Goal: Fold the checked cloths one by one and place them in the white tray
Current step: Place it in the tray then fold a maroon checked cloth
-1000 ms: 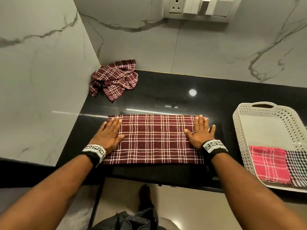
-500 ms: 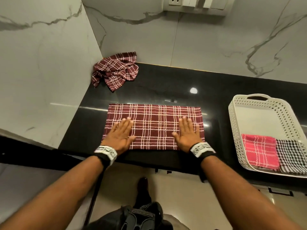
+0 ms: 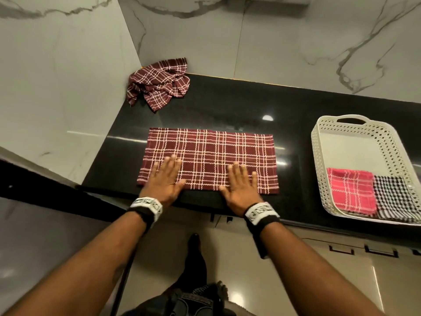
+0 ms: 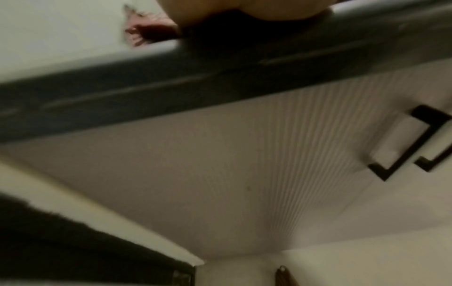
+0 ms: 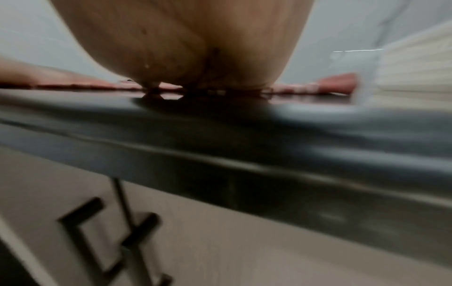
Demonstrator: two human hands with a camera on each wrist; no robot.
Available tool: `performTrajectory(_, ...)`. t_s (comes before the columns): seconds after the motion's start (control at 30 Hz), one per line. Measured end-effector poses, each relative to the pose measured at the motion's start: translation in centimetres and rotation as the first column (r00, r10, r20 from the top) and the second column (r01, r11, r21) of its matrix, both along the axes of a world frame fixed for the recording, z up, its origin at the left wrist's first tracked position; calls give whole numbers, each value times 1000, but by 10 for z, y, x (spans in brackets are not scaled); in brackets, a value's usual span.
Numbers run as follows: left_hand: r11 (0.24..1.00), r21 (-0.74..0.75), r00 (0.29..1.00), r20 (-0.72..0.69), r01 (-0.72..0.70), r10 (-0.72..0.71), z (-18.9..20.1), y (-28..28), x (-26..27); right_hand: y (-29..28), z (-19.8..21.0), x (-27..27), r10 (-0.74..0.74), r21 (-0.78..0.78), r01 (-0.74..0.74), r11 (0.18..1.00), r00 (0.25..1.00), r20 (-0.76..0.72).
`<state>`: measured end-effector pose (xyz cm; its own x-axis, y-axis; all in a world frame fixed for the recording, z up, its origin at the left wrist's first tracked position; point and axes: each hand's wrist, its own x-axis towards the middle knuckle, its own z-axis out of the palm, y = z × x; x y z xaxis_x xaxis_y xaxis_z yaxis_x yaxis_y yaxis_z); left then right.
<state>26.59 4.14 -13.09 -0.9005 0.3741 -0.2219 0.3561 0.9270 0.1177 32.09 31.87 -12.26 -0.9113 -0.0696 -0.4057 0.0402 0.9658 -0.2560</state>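
Observation:
A maroon checked cloth [image 3: 211, 153], folded into a long rectangle, lies flat on the black counter [image 3: 246, 106]. My left hand [image 3: 166, 176] rests flat on its near left part, fingers straight. My right hand [image 3: 240, 181] lies flat on its near right part, palm reaching the cloth's front edge. A second maroon checked cloth [image 3: 159, 84] sits crumpled in the back left corner. The white perforated tray [image 3: 355, 142] stands at the right and holds a folded pink checked cloth [image 3: 350, 190] and a folded black-and-white one [image 3: 398, 197]. In the wrist views only my palms and a strip of cloth [image 5: 340, 83] show.
Marble walls close the counter on the left [image 3: 57, 87] and at the back [image 3: 273, 42]. The counter's front edge [image 3: 200, 201] runs just under my wrists. Cabinet fronts with black handles [image 3: 341, 250] are below. My shoe [image 3: 193, 245] stands on the floor.
Both hands have slid over the cloth toward me, from its far edge to its near edge, staying flat. The cloth itself has kept its place.

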Motion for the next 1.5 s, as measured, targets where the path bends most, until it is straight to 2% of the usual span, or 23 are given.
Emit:
performTrajectory(0.1,992,29,992,-14,-124,124,-3,-47,11,57,-3,22,-163,36,165,986,985,-54)
performTrajectory(0.2,986,59,987,34,-159,157,1,-57,17,78,-2,30,-182,37,184,982,982,-49)
performTrajectory(0.27,975,94,979,5,-203,204,10,-49,12,73,3,24,-209,49,211,976,977,-39)
performTrajectory(0.33,969,151,968,-124,-197,217,23,-35,-1,56,13,13,-243,63,252,966,963,-116)
performTrajectory(0.43,966,219,959,-214,-135,183,37,-13,-33,20,28,-14,-180,67,199,978,958,-225)
performTrajectory(0.53,984,94,974,-158,-148,162,37,-3,-63,-5,34,-49,-202,51,215,975,960,-192)
performTrajectory(0.63,978,4,959,-195,-211,207,37,3,-74,-5,30,-98,-220,106,239,965,962,-160)
performTrajectory(0.73,994,4,962,-252,-112,109,39,16,-69,3,31,-153,-236,120,255,960,960,-151)
performTrajectory(0.8,997,82,966,-258,14,7,37,26,-60,7,33,-188,-232,143,252,957,962,-142)
performTrajectory(0.9,942,188,929,-300,279,-215,26,46,-47,15,36,-228,-207,123,216,969,975,-86)
performTrajectory(1.0,892,196,897,-271,407,-349,18,54,-38,26,35,-245,-177,42,179,983,983,-58)
performTrajectory(1.1,902,207,912,-246,379,-327,14,43,-35,26,43,-215,-224,-51,219,974,961,-164)
performTrajectory(1.17,916,221,929,-239,335,-283,8,31,-34,17,47,-168,-208,-98,189,977,946,-247)
performTrajectory(1.23,900,309,942,-235,307,-240,4,25,-31,7,45,-108,-178,-112,151,982,939,-293)
performTrajectory(1.3,867,398,945,-246,300,-214,2,21,-25,0,38,-48,-145,-63,132,989,941,-305)
performTrajectory(1.37,850,426,943,-253,310,-217,0,18,-15,1,29,1,-131,-37,126,991,952,-278)
performTrajectory(1.43,852,419,946,-220,313,-239,-3,16,2,9,21,42,-95,-28,91,995,966,-241)
performTrajectory(1.5,876,345,937,-203,339,-283,-6,15,21,17,14,67,-53,-40,44,998,964,-261)
